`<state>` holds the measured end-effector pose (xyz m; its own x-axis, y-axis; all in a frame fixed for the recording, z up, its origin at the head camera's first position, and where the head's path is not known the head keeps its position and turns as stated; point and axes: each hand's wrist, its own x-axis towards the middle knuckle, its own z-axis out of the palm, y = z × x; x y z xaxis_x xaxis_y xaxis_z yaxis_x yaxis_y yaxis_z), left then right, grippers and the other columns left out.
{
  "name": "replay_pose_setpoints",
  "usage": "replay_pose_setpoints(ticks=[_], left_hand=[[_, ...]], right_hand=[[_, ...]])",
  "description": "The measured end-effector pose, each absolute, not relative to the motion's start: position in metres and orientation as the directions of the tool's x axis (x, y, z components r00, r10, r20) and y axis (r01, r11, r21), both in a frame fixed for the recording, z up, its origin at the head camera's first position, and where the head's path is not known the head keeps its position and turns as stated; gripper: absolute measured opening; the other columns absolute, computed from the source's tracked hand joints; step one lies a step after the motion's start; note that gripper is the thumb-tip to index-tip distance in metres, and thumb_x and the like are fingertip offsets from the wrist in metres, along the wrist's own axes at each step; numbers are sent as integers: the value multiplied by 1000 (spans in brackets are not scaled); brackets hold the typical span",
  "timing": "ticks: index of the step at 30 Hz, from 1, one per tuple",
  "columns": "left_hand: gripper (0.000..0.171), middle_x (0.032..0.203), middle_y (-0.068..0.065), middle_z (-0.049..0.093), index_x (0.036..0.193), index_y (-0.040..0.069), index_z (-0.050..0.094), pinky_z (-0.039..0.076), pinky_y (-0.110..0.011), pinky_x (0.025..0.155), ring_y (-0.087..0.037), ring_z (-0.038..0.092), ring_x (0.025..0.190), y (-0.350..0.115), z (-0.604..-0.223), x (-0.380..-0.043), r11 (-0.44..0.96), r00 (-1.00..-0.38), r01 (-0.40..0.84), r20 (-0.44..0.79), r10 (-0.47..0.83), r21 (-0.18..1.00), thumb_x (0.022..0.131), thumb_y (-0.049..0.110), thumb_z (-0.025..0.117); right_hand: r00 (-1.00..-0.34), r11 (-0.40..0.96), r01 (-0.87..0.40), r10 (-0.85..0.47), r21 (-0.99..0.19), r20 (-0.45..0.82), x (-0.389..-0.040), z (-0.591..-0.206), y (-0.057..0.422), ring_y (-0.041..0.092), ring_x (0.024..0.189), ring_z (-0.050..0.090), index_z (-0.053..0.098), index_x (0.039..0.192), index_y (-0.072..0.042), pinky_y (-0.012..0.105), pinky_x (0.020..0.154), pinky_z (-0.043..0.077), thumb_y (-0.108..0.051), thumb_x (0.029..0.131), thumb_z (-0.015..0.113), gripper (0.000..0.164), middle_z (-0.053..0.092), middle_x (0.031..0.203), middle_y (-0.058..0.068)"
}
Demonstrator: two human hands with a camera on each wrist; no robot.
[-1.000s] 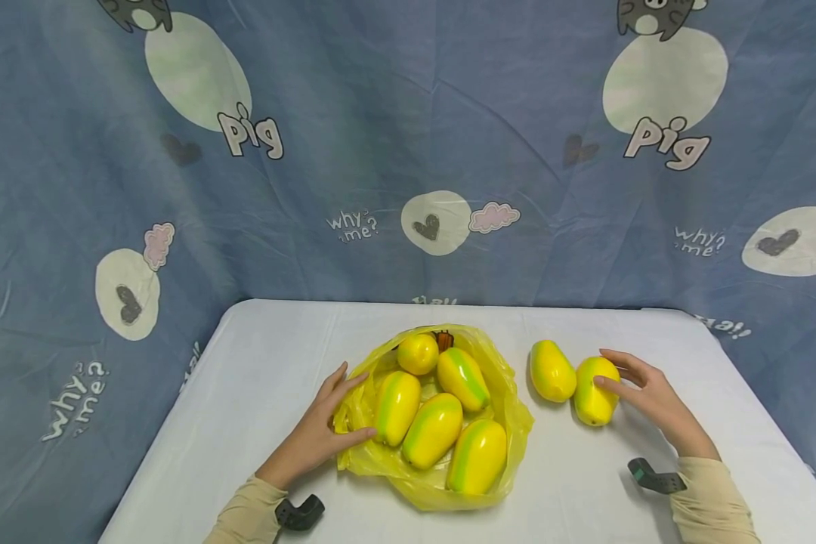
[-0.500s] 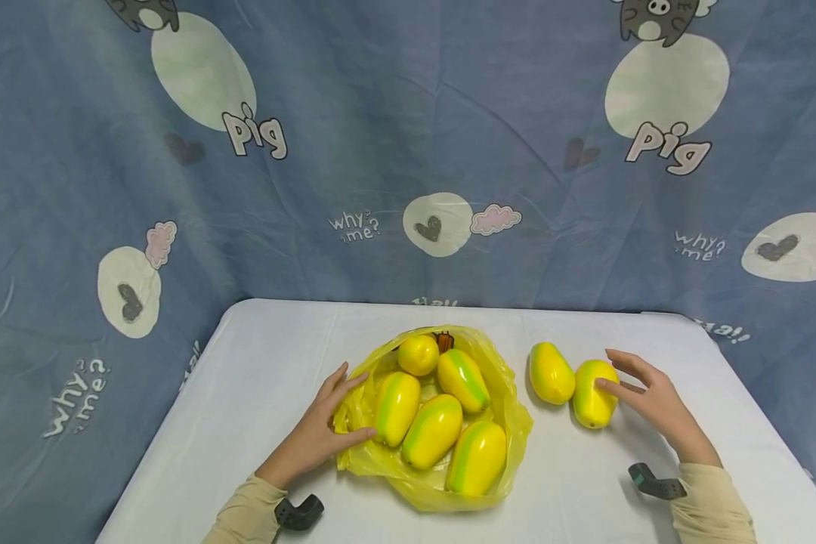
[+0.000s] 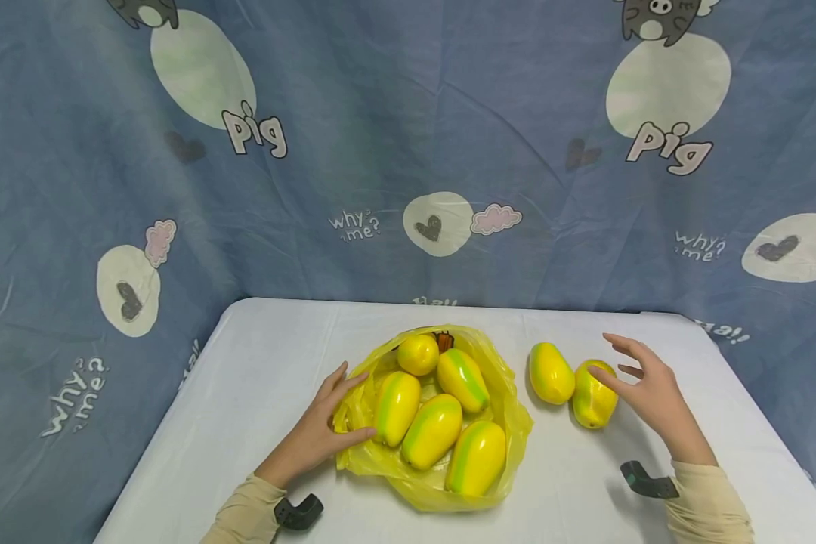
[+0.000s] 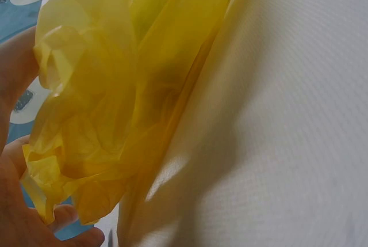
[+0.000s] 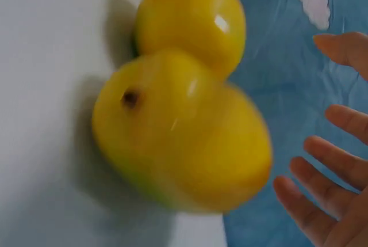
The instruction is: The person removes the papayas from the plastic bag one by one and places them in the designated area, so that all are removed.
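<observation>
In the head view a yellow plastic bag (image 3: 517, 423) lies with its mouth wide, several yellow-green mangoes inside, among them one mango (image 3: 432, 432) in the middle. My left hand (image 3: 313, 438) rests on the bag's left rim, thumb and index finger spread over the film. The left wrist view shows its fingers beside the crumpled yellow film. To the right of the bag, two mangoes lie side by side: the farther-left mango (image 3: 551, 374) and the right mango (image 3: 595, 400). My right hand (image 3: 653, 389) hovers by the right mango, fingers apart, holding nothing.
A white cloth-covered table (image 3: 258, 355) bears everything. Behind it hangs a blue printed curtain (image 3: 353, 151), which also runs along the left side. A black wrist device (image 3: 299, 512) sits on the left wrist and another black wrist device (image 3: 647, 480) on the right.
My right hand has lifted up and away from the right mango, its fingers spreading wider. My left hand, the bag and the mangoes stay put.
</observation>
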<state>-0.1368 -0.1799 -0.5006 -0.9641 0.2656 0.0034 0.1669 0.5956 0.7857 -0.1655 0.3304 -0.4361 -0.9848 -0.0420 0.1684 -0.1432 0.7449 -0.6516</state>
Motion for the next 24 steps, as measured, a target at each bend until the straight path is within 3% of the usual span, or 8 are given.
replay_pose_setpoints(ticks=[9,16,24], left_hand=[[88,174,-16,9,159,28,42,24,-77,118,-48,17,158,-180,-500,-137,592,-963,175,10,271,787,84,51,83],[88,174,-16,9,159,29,41,24,-77,118,-48,16,158,-180,-502,-137,595,-963,172,7,270,785,84,53,82],[88,174,-17,9,158,28,42,25,-77,117,-49,17,158,-181,-502,-137,595,-963,180,17,269,783,84,53,82]], right_hand=[[-966,687,-256,-154,-680,208,-166,-416,294,38,129,59,50,151,-12,49,96,58,-30,95,77,64,53,152,16],[-936,557,-328,-300,-763,184,-174,-413,268,18,127,62,54,147,-19,33,95,61,-23,94,77,58,58,146,10],[-885,438,-363,-439,-822,156,-180,-413,237,34,128,63,57,144,-15,43,99,60,-18,91,80,58,60,144,13]])
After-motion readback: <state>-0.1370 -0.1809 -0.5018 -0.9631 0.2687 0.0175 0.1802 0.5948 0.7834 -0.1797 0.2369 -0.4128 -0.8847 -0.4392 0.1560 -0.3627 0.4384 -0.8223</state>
